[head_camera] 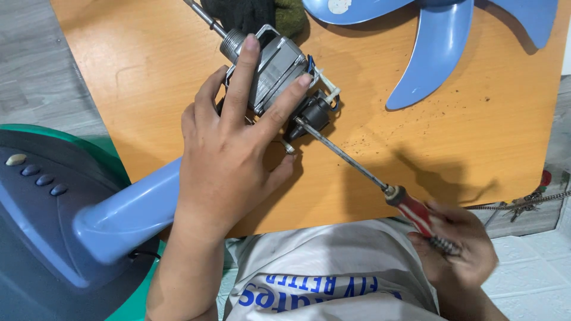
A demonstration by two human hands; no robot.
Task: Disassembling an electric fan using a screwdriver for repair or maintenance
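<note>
The left hand [223, 154] is spread flat over the fan motor [270, 71], fingers [242, 74] splayed wide across the metal casing and pinning it down on the orange counter [452, 154]. The thumb sits low, near a small screw or pin just below the motor. The motor's threaded shaft [208, 16] pokes out toward the far left corner, so its long axis runs diagonally, from the far left down toward the near right.

The right hand [461, 249] sits at the near right edge, fingers wrapped tight round the red handle of a screwdriver [351, 160]. The blade lies almost along that same diagonal, its tip touching the black part [312, 116] at the rear of the motor, right beside the white wiring. So the motor lies up and to the left of the right hand, a full shaft's length away, while the left hand is directly on it, by far the nearer of the 2.

Around them: a blue fan blade [437, 47] lies at the far right of the counter, apart from the motor, with dark specks scattered below it. A dark glove or cloth [256, 12] rests at the far edge. The blue fan stand [128, 211] with its row of buttons [35, 175] sits at the left, its neck running under the left wrist.
</note>
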